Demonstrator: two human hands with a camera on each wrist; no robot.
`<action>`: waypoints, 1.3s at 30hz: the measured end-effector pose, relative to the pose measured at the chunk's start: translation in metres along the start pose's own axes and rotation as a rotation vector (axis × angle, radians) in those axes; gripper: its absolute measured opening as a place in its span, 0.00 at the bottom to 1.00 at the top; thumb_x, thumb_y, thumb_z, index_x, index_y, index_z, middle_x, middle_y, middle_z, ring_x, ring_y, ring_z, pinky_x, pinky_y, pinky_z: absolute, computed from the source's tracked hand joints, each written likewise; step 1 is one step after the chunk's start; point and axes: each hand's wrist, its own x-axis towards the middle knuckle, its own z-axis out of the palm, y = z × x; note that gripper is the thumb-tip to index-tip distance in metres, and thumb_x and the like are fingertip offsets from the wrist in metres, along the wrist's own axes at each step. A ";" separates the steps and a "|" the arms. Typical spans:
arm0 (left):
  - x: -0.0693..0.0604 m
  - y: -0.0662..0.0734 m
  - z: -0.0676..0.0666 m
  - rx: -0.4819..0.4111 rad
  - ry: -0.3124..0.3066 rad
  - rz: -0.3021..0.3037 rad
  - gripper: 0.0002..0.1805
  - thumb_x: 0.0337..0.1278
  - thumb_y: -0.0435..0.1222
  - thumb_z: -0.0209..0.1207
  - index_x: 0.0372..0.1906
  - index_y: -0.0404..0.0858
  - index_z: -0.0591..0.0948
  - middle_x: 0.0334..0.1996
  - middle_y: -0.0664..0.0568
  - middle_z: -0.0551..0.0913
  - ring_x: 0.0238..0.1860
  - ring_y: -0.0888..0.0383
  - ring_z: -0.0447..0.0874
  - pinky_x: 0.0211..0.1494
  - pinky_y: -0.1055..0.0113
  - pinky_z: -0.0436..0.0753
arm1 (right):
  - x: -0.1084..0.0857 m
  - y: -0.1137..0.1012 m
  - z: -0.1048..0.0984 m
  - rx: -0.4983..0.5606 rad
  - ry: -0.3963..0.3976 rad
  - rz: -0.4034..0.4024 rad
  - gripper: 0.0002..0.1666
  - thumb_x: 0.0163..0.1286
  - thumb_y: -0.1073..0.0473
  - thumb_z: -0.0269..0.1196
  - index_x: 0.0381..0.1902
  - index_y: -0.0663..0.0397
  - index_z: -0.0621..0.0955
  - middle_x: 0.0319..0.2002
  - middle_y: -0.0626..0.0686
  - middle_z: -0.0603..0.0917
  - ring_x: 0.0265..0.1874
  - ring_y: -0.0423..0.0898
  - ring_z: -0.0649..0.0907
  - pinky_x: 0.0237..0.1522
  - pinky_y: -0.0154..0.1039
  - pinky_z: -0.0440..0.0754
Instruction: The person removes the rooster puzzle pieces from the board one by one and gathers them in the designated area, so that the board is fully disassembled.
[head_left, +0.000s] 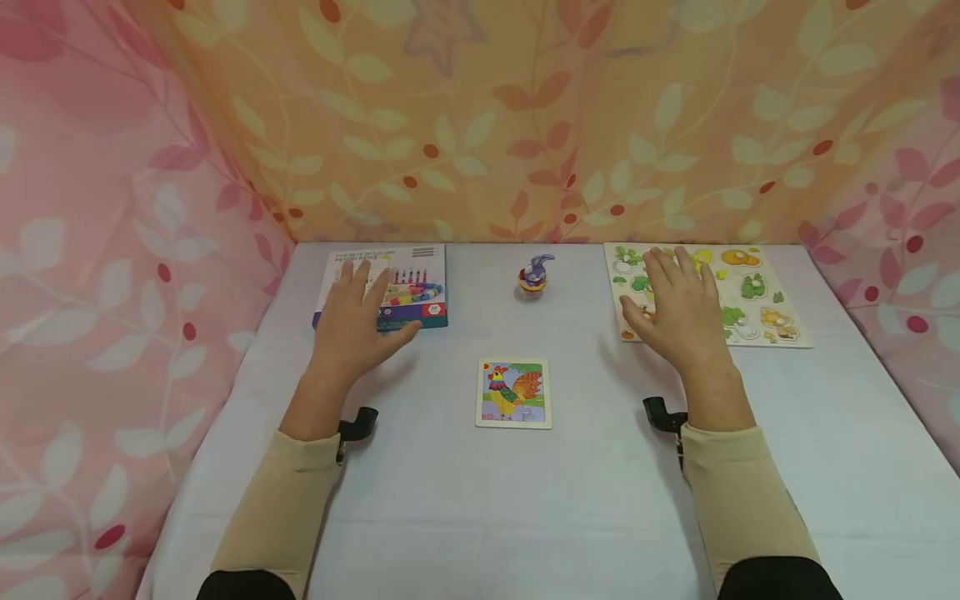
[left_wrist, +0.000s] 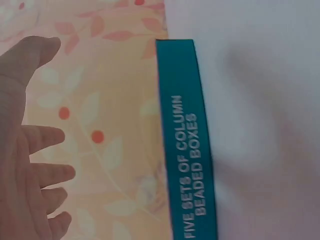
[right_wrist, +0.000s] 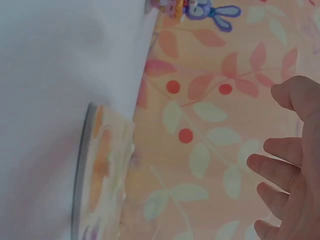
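My left hand (head_left: 356,330), fingers spread, hovers over the near left part of a flat box (head_left: 417,283) with beads pictured on it. In the left wrist view the box's teal side (left_wrist: 186,140) shows apart from the hand (left_wrist: 25,145), which holds nothing. My right hand (head_left: 686,317) is held with spread fingers above the left part of a board (head_left: 780,333) of vegetable pictures. The right wrist view has that board's edge (right_wrist: 100,175) at lower left and the empty hand (right_wrist: 295,165) at the right.
A small square rooster puzzle (head_left: 513,394) lies on the white cloth (head_left: 510,517) between the forearms. Behind it stands a small purple rabbit-eared figure (head_left: 534,275). Patterned curtains (head_left: 480,125) enclose the back and both sides of the table.
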 end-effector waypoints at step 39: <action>-0.022 0.069 -0.003 -0.322 -0.293 0.220 0.48 0.59 0.66 0.63 0.80 0.50 0.64 0.79 0.54 0.61 0.78 0.50 0.57 0.74 0.43 0.63 | -0.014 -0.114 -0.016 0.277 0.171 -0.544 0.34 0.63 0.49 0.69 0.64 0.61 0.81 0.59 0.58 0.83 0.63 0.59 0.78 0.66 0.60 0.70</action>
